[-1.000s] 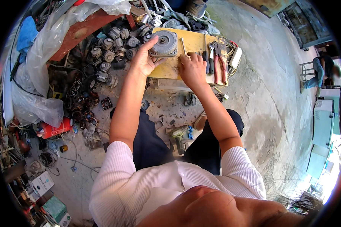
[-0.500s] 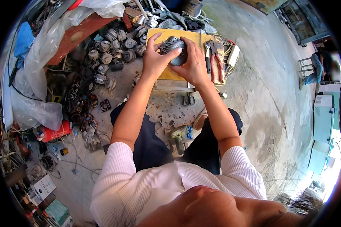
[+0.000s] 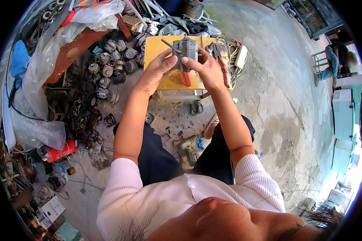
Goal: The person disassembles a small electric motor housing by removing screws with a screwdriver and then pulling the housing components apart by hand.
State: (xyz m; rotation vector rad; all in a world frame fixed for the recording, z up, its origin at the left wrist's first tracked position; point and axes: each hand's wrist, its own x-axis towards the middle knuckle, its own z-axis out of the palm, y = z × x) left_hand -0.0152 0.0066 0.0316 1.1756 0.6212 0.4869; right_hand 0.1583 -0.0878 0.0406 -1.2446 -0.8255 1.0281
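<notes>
Concrete floor [image 3: 277, 100]: it carries the whole workplace, with small scraps lying near the person's feet.
Motor heap [image 3: 107, 71]: many used-looking motors are gathered at the left of the worktop, perhaps so that an arm can reach them easily.
Yellow worktop [image 3: 151, 50]: it stands low before the knees, which probably suits work with both hands.
Cordless drill [image 3: 188, 148]: it lies on the floor between the legs, apart from the worktop but seemingly within reach.
Electric motor [image 3: 189, 52]: it is between the two hands, over the worktop; a dark rod, maybe its shaft, points to the upper left.
Left hand [image 3: 157, 72]: its fingers grasp the motor from the left, their tips partly hidden.
Right hand [image 3: 208, 70]: its fingers grasp the right side, thumb on the near face; two opposite holds likely keep the weight steady.
Red-handled pliers [image 3: 223, 69]: they rest right of the motor, presumably kept handy.
White power strip [image 3: 241, 56]: it sits beside coiled cable, at the worktop's right edge.
Red piece [image 3: 187, 79]: handle-like, just below the motor in view; I cannot tell whether they touch.
</notes>
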